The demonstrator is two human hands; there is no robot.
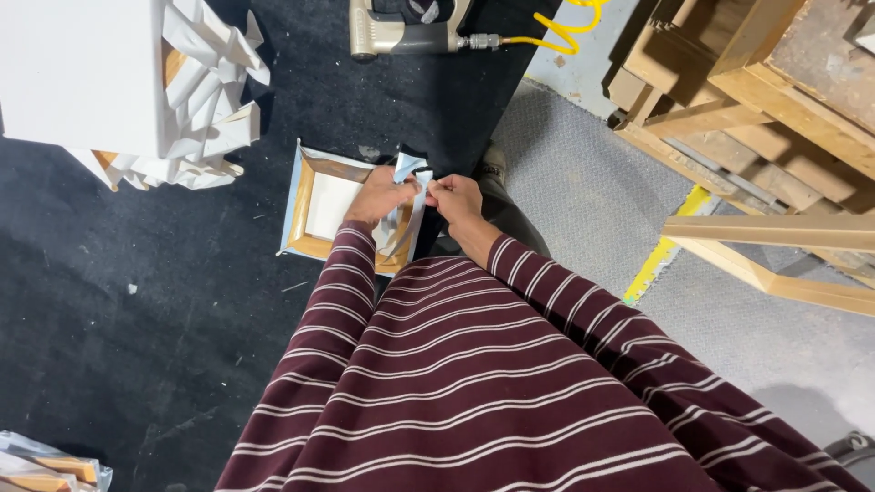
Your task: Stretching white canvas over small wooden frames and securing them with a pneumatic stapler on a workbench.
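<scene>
Both my hands are working one corner of the small canvas frame [314,205] on the black tabletop [137,301]: left hand [383,193] and right hand [453,197] pinching the loose canvas flap [407,166]. Looks like the corner-folding step; next it wants a tight tuck, with the staple gun [406,32] lying beyond the frame.

Black mat [182,301] under small canvas frame [314,205]

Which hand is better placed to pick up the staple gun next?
Probably the right hand: the staple gun lies straight ahead of it, while the left hand presses the folded canvas corner on the frame.
</scene>
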